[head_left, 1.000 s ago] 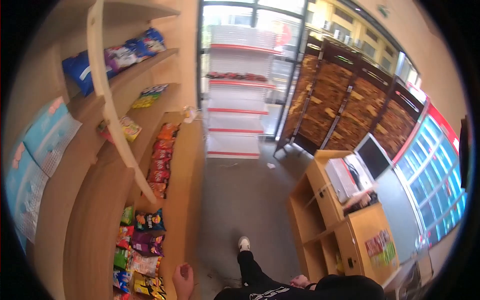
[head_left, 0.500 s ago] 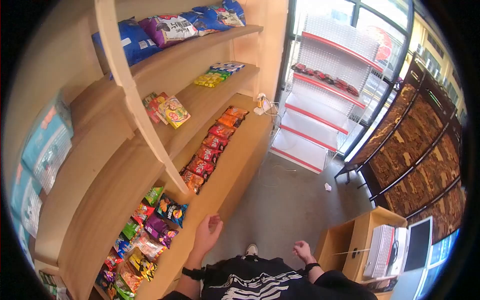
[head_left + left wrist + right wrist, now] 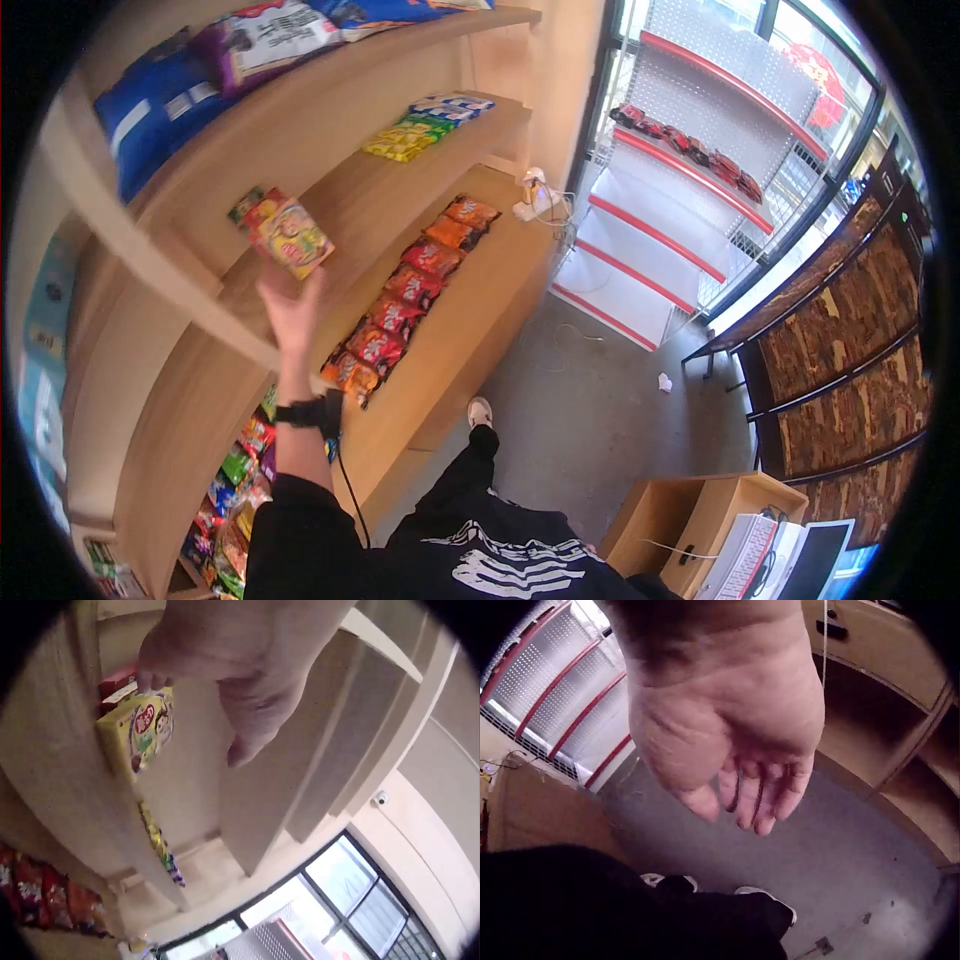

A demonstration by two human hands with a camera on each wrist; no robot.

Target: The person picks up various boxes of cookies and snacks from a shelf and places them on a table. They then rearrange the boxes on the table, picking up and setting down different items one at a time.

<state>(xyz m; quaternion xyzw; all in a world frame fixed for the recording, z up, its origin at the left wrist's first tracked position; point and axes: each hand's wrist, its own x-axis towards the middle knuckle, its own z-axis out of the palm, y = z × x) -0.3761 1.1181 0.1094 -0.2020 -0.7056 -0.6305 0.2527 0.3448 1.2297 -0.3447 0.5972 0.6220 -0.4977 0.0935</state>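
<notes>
My left hand (image 3: pixel 288 305) reaches to the middle wooden shelf, right at a few small boxes standing there. The front one is a yellow snack box (image 3: pixel 298 240) with a cartoon face and a red logo; a red box (image 3: pixel 118 679) is behind it in the left wrist view. There, the fingertips lie at the yellow box's top edge, while the thumb (image 3: pixel 241 748) stays well apart from it. My right hand (image 3: pixel 727 727) hangs over the grey floor, fingers loosely curled, holding nothing.
A slanted wooden post (image 3: pixel 150 235) stands in front of the shelves, left of my arm. Red and orange snack bags (image 3: pixel 395 318) line the lower counter (image 3: pixel 480 270). Yellow and green packets (image 3: pixel 405 137) lie farther along the middle shelf. A low cabinet (image 3: pixel 715 500) stands at the right.
My left hand has risen from beside the counter to the boxes on the middle shelf. The head view has swung left and moved closer to the shelves; my right hand has dropped low.
</notes>
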